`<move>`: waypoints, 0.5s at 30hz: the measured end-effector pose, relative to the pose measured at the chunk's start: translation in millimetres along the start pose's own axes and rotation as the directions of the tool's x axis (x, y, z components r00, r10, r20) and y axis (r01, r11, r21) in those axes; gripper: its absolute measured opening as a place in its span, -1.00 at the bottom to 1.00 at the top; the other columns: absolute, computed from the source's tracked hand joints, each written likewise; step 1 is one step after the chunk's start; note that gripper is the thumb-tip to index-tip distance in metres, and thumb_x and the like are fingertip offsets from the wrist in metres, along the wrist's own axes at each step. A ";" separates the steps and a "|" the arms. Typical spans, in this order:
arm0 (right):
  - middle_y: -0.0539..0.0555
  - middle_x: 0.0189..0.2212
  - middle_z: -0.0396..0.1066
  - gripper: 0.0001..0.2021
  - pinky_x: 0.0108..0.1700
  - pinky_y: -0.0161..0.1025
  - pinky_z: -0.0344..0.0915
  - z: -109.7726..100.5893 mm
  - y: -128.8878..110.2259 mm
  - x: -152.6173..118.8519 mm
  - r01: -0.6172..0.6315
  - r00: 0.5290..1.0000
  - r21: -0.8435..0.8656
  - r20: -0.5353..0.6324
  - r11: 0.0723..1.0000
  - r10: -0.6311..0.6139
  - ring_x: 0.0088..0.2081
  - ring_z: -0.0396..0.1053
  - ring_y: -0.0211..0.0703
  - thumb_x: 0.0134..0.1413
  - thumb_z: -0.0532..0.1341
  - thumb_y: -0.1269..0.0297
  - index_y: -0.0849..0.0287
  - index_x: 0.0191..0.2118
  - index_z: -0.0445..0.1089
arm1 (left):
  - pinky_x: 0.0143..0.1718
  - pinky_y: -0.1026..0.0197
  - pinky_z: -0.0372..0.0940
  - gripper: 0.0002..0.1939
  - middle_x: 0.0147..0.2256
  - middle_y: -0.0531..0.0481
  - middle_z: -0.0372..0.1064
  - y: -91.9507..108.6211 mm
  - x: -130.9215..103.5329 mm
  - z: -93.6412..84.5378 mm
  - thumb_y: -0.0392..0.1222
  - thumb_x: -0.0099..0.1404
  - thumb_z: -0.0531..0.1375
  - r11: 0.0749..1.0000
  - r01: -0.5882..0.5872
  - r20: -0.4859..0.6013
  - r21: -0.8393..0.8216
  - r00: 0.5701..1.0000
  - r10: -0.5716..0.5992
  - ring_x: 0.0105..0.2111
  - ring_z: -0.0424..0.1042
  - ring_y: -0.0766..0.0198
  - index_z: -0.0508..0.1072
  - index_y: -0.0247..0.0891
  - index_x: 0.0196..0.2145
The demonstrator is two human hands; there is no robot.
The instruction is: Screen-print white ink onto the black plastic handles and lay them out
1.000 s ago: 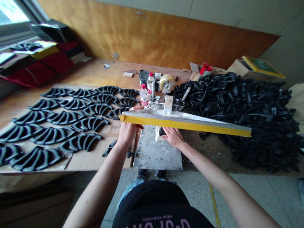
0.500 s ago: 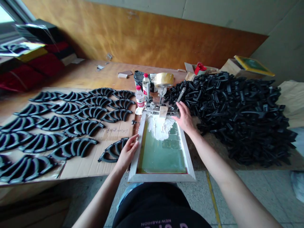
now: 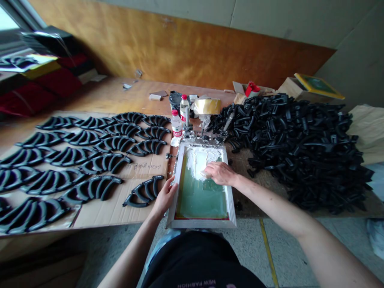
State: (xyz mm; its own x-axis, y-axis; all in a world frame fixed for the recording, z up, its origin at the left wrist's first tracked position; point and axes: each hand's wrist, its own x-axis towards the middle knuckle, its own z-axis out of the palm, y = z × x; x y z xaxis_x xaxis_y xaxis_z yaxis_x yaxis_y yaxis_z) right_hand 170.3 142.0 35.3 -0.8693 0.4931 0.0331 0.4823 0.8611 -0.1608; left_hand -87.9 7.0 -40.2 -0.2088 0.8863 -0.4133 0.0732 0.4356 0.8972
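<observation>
In the head view, a silk-screen frame with pale metal sides and green mesh lies in front of me. Thick white ink is smeared over the mesh's far part. My left hand grips the left side of this frame. Over the mesh, my right hand is closed on a small pale squeegee, mostly hidden by the fingers, at the near edge of the ink. A clamp spattered with white stands at the frame's far end.
Rows of curved black handles lie on cardboard at left. A large heap of black parts covers the right side. Behind the clamp stand two red-capped bottles and a roll of tape.
My right hand has left the frame's far right corner, taken the pale squeegee from the far end and drawn it toward me over the mesh. The frame has shifted slightly; my left hand stays on it.
</observation>
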 end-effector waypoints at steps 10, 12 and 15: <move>0.11 -0.29 0.45 -0.84 -0.18 -0.21 0.25 28.5 -8.9 -8.7 -0.016 0.984 -0.027 -0.180 1.000 0.011 -0.20 0.35 -0.06 0.09 0.19 0.50 0.20 -0.22 0.45 | -0.38 0.23 0.33 -0.28 -0.31 -0.08 0.54 16.9 -8.6 1.6 0.15 0.14 0.26 0.997 0.027 -0.003 -0.075 1.000 -0.027 -0.35 0.51 0.13 0.33 -0.26 0.18; 0.08 -0.30 0.46 -0.89 -0.18 -0.23 0.26 23.5 -6.4 -4.4 -0.030 0.983 0.045 -0.180 0.999 0.038 -0.21 0.37 -0.09 0.13 0.23 0.41 0.17 -0.22 0.46 | -0.41 0.24 0.32 -0.27 -0.32 -0.08 0.53 21.2 -11.0 2.2 0.14 0.13 0.27 0.995 0.044 -0.002 -0.093 0.999 -0.044 -0.37 0.50 0.14 0.32 -0.27 0.19; 0.06 -0.21 0.49 -0.76 -0.15 -0.25 0.29 3.8 8.9 22.1 -0.189 0.952 0.135 -0.219 0.973 0.215 -0.18 0.41 -0.12 0.15 0.28 0.27 0.10 -0.05 0.45 | -0.44 0.24 0.31 -0.24 -0.33 -0.06 0.52 33.7 -17.6 0.6 0.14 0.15 0.26 0.993 0.064 0.016 -0.094 0.998 -0.063 -0.40 0.48 0.17 0.26 -0.24 0.23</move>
State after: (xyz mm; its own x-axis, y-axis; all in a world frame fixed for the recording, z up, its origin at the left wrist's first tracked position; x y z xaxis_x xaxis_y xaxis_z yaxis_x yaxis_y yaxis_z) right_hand 155.0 160.1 30.9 -0.6999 0.6817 0.2133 0.6185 0.7278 -0.2963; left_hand -81.2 6.2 -2.8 -0.1969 0.8595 -0.4717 -0.0326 0.4751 0.8793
